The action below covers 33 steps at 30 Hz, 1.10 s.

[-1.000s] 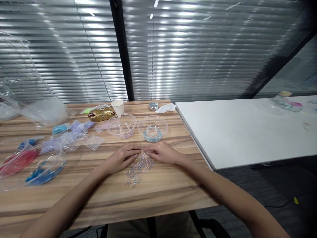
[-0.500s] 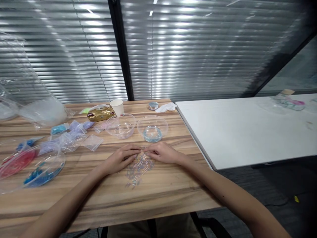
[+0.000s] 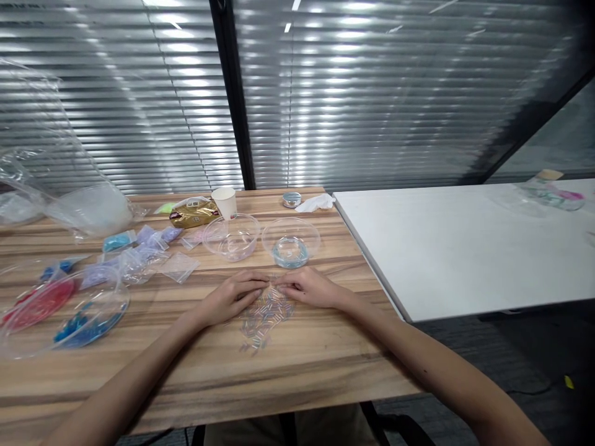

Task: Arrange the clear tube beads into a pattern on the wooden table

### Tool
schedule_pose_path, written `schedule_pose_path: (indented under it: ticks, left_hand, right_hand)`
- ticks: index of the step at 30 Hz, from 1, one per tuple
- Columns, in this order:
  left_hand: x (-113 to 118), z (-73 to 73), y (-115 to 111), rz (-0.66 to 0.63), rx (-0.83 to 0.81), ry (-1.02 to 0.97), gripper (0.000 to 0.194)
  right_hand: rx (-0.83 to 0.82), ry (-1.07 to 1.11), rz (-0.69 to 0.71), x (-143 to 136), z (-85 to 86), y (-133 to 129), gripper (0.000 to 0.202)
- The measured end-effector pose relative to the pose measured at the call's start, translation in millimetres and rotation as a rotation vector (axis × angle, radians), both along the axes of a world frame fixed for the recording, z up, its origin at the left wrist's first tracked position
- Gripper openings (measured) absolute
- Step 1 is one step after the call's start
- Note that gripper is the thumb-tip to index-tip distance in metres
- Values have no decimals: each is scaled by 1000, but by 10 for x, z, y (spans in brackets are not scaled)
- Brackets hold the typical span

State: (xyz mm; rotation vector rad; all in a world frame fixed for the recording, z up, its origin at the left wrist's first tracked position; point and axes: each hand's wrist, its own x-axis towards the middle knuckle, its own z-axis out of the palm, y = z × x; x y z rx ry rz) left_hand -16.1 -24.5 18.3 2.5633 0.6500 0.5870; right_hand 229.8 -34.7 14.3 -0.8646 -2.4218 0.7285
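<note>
A loose pile of small shiny tube beads (image 3: pixel 266 316) lies on the wooden table (image 3: pixel 186 384). At the pile's upper left, my left hand (image 3: pixel 235 296) rests with its fingers closed together, tips touching the far beads. My right hand (image 3: pixel 309 287) faces it from the right, fingers bent and pressed together, fingertips at the same spot. What either hand pinches, if anything, is too small to make out. Just beyond the hands stand a clear bowl with a pale bluish base (image 3: pixel 290 253) and a clear bowl with a pinkish tint (image 3: pixel 235 246).
Small bags of lilac beads (image 3: pixel 139 257) and a bowl with blue pieces (image 3: pixel 90 325) lie left, near red pieces (image 3: pixel 44 303). Behind are a gold packet (image 3: pixel 195 212), a paper cup (image 3: pixel 225 202), a round tin (image 3: pixel 292 199) and a tissue (image 3: pixel 316 203). A white table (image 3: pixel 465 248) adjoins right.
The whole view has shifted slightly, so everything sits a little further right. Both hands keep nearly the same place at the top of the bead pile.
</note>
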Motion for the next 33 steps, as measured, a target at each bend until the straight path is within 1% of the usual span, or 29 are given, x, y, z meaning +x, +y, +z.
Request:
schedule_pose_path:
  ticks: [12,18,26,33]
  left_hand:
    - [-10,-20,3,10,-20,6,28]
    - [-29,-40,-3,22,11,46,31]
    - [-23,-13,-44,25,36,61,31]
    - [-38,-22,-39,31,-5,52,32]
  right_hand:
    - [-7,-23,10,12,14,-3,32]
    - [-8,0,4,10,12,-16,31]
    - [4,0,-7,-5,16,-14,30]
    - [-20,10,-4,-21,-6,-9,30]
